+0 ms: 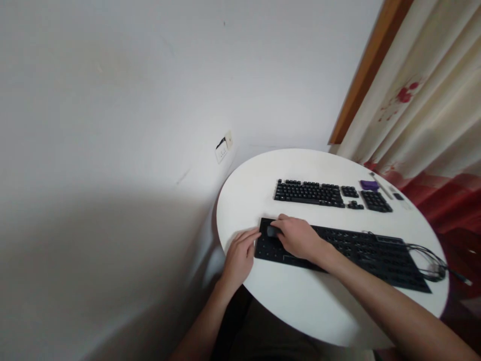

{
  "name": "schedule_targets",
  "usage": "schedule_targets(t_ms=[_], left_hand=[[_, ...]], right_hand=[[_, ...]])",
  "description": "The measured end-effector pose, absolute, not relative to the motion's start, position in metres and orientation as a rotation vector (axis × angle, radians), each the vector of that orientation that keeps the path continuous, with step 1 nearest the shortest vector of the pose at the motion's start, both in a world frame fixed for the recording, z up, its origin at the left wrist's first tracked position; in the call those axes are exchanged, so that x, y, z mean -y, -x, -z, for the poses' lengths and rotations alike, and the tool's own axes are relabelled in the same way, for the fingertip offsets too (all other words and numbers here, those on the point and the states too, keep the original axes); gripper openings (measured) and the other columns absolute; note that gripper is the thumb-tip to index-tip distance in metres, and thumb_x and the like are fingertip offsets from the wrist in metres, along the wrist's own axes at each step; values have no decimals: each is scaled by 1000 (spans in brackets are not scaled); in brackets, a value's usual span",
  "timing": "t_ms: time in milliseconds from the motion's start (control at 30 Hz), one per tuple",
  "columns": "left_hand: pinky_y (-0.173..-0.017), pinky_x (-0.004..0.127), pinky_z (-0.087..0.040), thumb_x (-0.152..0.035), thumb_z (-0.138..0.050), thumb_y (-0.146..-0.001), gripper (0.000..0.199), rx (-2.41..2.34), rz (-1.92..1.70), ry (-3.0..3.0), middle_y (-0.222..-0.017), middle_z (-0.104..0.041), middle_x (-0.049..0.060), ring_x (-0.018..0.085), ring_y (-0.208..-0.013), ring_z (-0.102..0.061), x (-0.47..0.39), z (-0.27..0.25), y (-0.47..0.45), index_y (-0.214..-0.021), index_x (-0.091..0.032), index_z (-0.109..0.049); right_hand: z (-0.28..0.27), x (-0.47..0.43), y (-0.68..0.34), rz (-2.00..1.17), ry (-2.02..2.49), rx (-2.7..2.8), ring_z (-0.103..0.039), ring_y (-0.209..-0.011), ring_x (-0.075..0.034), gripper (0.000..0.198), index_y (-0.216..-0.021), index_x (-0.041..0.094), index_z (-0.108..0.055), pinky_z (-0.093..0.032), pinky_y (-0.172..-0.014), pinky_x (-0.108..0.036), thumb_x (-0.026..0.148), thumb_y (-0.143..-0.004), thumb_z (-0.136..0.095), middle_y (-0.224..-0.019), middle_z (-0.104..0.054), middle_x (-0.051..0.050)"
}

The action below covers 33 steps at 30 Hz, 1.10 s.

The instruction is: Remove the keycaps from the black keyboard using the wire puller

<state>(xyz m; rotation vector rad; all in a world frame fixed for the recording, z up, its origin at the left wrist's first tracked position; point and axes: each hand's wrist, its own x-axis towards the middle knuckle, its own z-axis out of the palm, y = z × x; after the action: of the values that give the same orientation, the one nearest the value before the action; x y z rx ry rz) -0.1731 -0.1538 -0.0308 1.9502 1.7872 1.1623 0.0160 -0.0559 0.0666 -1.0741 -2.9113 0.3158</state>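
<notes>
A black keyboard base (361, 250) with its keycaps off lies across the near part of the table. My right hand (298, 238) is closed over its left end, gripping a small dark grey block-like object (273, 231) pressed against the base. What kind of thing this is I cannot make out. At the base's left edge rests my left hand (240, 250), its fingers stretched out and their tips touching the edge. My right forearm covers part of the base's middle.
Loose black keycaps (308, 193) are laid out in keyboard order farther back on the round white table (259, 168). A purple cloth (369, 185) lies beyond them. The coiled cable (432, 271) hangs over the right edge. A wall socket (221, 151) and curtain (424, 115) border the table.
</notes>
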Motion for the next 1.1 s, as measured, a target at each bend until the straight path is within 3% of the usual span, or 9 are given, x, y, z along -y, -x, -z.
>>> schedule_targets(t_ms=[100, 200, 367, 533, 633, 733, 833, 900, 1100], left_hand=[[-103, 43, -48, -3, -47, -87, 44, -1844, -1155, -1998, -123, -67, 2, 19, -114, -59, 154, 29, 169, -118, -27, -68], [-100, 42, -50, -7, -49, -89, 39, -1881, -1155, -1990, -118, -69, 2, 20, -110, -60, 154, 25, 167, -117, -26, -68], [-99, 41, -50, -13, -51, -92, 34, -1893, -1143, -1971, -116, -69, 3, 20, -108, -61, 154, 21, 166, -117, -26, -68], [-98, 43, -50, -15, -50, -91, 33, -1890, -1167, -1980, -115, -70, 4, 22, -107, -61, 154, 20, 165, -115, -26, -69], [-97, 44, -50, -15, -50, -92, 33, -1901, -1168, -1991, -115, -70, 4, 22, -107, -61, 154, 20, 165, -116, -27, -69], [-97, 44, -50, -14, -49, -92, 35, -1905, -1156, -1993, -116, -69, 4, 22, -107, -61, 154, 21, 165, -117, -27, -69], [-98, 44, -49, -13, -48, -93, 34, -1903, -1145, -1994, -117, -69, 4, 22, -108, -60, 154, 22, 165, -118, -26, -69], [-99, 44, -49, -13, -48, -93, 34, -1906, -1144, -1995, -118, -69, 4, 22, -108, -60, 154, 22, 165, -117, -26, -69], [-97, 44, -49, -14, -49, -92, 33, -1934, -1150, -2000, -115, -70, 3, 23, -107, -61, 154, 20, 165, -115, -27, -70]], right_hand=[[-75, 36, -23, -225, 1257, 2762, -64, -91, -23, 24, -111, 20, -65, -42, -76, -30, 22, -95, -47, -105, -62, -10], [-77, 27, -20, -301, 1086, 2790, -63, -97, -22, 27, -117, 22, -64, -42, -80, -29, 22, -94, -50, -109, -62, -9], [-70, 25, -15, -437, 801, 2975, -63, -97, -22, 25, -111, 23, -67, -41, -78, -27, 19, -91, -53, -106, -64, -7], [-75, 13, -20, -305, 1143, 2829, -62, -97, -23, 29, -118, 22, -65, -41, -79, -29, 20, -94, -49, -111, -63, -9], [-73, 13, -19, -351, 1108, 2805, -62, -100, -22, 32, -125, 23, -61, -41, -81, -28, 23, -95, -50, -115, -62, -9], [-69, 14, -19, -438, 979, 2926, -63, -97, -22, 29, -118, 24, -65, -42, -79, -28, 23, -92, -54, -111, -64, -8], [-69, 8, -23, -334, 1188, 2875, -63, -96, -24, 26, -111, 22, -69, -42, -78, -30, 22, -90, -53, -108, -66, -9], [-71, 4, -24, -267, 1314, 2756, -64, -95, -25, 30, -117, 22, -66, -43, -77, -31, 22, -91, -53, -111, -65, -10], [-69, 3, -23, -483, 928, 2911, -64, -100, -23, 30, -116, 24, -68, -43, -81, -29, 23, -88, -57, -110, -68, -7]])
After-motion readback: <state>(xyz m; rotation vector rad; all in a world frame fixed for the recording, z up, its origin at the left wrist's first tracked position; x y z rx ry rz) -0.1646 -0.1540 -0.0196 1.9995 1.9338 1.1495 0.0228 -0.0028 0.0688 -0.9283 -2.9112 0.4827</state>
